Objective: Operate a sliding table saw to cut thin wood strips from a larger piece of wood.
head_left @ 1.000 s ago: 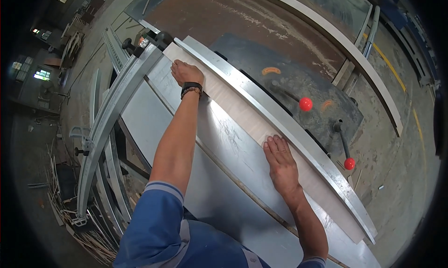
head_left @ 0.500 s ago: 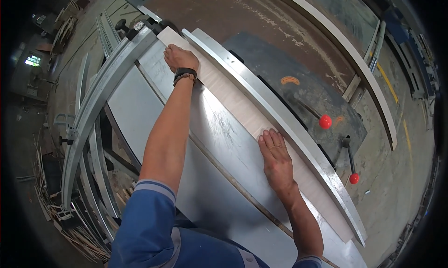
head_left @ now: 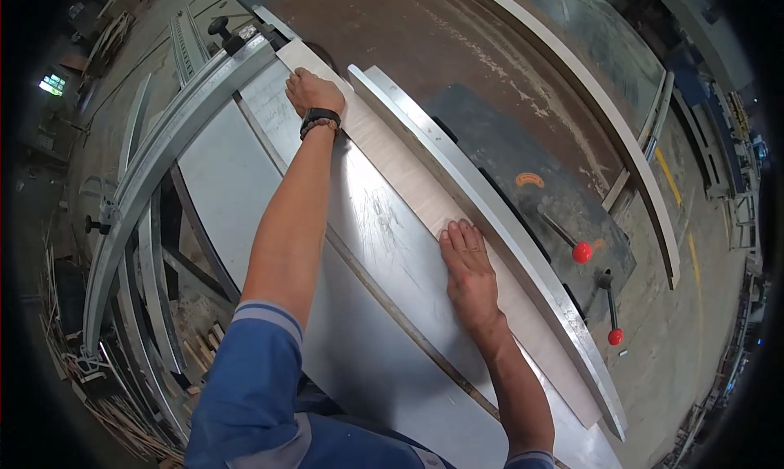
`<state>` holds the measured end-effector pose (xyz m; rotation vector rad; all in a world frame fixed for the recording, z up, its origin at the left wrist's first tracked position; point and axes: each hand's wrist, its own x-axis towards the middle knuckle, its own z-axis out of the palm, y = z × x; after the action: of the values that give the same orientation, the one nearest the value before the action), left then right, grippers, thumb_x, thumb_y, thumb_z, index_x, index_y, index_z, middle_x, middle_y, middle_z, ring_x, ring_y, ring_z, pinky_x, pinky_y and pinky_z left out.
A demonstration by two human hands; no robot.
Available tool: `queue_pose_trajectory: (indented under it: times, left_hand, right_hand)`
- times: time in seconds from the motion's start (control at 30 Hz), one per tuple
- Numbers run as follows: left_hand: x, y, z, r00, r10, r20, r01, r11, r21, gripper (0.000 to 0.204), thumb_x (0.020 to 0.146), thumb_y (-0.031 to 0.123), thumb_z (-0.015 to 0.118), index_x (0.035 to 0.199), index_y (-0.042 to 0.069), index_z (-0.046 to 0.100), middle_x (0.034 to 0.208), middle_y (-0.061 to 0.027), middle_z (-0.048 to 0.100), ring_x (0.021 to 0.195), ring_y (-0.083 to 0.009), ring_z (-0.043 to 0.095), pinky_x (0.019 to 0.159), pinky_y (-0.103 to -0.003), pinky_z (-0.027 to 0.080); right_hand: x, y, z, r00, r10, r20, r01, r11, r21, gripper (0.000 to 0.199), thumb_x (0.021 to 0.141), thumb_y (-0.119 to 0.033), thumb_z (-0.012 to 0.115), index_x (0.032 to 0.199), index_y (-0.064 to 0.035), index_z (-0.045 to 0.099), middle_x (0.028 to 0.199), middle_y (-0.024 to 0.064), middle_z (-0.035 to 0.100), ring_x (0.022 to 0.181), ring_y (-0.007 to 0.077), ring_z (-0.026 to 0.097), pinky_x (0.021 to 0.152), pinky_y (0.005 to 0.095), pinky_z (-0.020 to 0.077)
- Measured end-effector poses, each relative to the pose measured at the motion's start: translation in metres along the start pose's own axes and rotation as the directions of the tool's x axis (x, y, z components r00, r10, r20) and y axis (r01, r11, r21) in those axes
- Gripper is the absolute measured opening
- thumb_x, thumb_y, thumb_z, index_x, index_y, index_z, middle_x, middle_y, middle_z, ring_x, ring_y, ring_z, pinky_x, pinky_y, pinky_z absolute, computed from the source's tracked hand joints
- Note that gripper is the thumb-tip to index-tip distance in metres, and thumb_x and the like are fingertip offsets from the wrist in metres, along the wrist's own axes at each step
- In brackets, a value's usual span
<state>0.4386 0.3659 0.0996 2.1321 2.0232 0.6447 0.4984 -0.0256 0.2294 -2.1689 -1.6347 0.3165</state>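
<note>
two hands rest on one long, narrow, pale wooden board [head_left: 400,167], which lies on the smooth silver metal table [head_left: 359,216] alongside the straight silver metal fence [head_left: 490,203], a placement that likely keeps it straight. the bare left hand [head_left: 314,91] sits half curled near the far end, though whether its fingers grip the edge cannot be told, while the bare right hand [head_left: 469,265] lies open, fingers extended, grasping nothing, farther along, a spacing that probably steadies the length.
</note>
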Motion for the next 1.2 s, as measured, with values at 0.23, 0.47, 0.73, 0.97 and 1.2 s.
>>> queue_pose_trajectory:
  times: [0.23,0.47,0.73,0.97,1.2]
  left_hand:
    - [-0.112,0.034,-0.044,0.990,-0.010,0.140,0.041,0.976,-0.216,0.049,0.092,0.009,0.053,0.136,-0.010,0.041,0.140,-0.0270,0.044,0.137,-0.0403,0.037,0.117,-0.048,0.023]
    - [-0.151,0.053,-0.061,0.998,-0.056,-0.013,0.051,0.969,-0.242,0.049,0.092,0.004,0.051,0.134,-0.016,0.039,0.143,-0.0311,0.039,0.138,-0.0442,0.031,0.119,-0.048,0.018]
    - [-0.113,0.031,-0.062,0.978,-0.101,0.182,0.130,0.979,-0.154,0.052,0.090,0.003,0.047,0.138,-0.015,0.037,0.147,-0.0298,0.037,0.142,-0.0401,0.030,0.122,-0.044,0.015]
    - [-0.085,0.015,-0.027,0.995,-0.007,-0.097,-0.008,0.989,-0.151,0.038,0.081,-0.002,0.053,0.118,-0.013,0.051,0.119,-0.0237,0.053,0.115,-0.0361,0.047,0.107,-0.042,0.034]
    - [-0.053,0.002,-0.010,0.996,-0.030,-0.079,0.018,0.989,-0.145,0.037,0.081,-0.001,0.053,0.117,-0.011,0.053,0.117,-0.0221,0.056,0.115,-0.0336,0.049,0.105,-0.040,0.035]
  right_hand:
    - [0.028,-0.002,0.024,1.000,-0.006,-0.024,0.007,1.000,0.006,0.044,0.082,0.008,0.051,0.125,0.0036,0.058,0.135,0.0192,0.057,0.131,0.0352,0.049,0.115,0.0452,0.0345]
    - [0.053,-0.014,0.046,0.994,-0.069,-0.079,0.070,0.998,0.009,0.042,0.083,0.004,0.051,0.125,0.0052,0.058,0.135,0.0214,0.056,0.132,0.0367,0.048,0.115,0.0456,0.0336]
    - [-0.005,-0.017,0.003,0.991,-0.114,0.072,0.116,0.993,-0.023,0.045,0.085,0.002,0.058,0.129,0.0057,0.053,0.134,0.0213,0.055,0.129,0.0387,0.049,0.113,0.0490,0.0360]
    - [-0.135,0.036,-0.061,0.994,-0.028,0.105,0.044,0.987,-0.152,0.038,0.084,0.006,0.060,0.122,0.0021,0.062,0.132,0.0190,0.058,0.126,0.0381,0.054,0.108,0.0518,0.0426]
    - [-0.100,0.029,-0.038,0.995,-0.046,0.090,0.061,0.983,-0.174,0.034,0.084,0.006,0.058,0.118,0.0034,0.064,0.127,0.0195,0.061,0.123,0.0372,0.057,0.108,0.0499,0.0429]
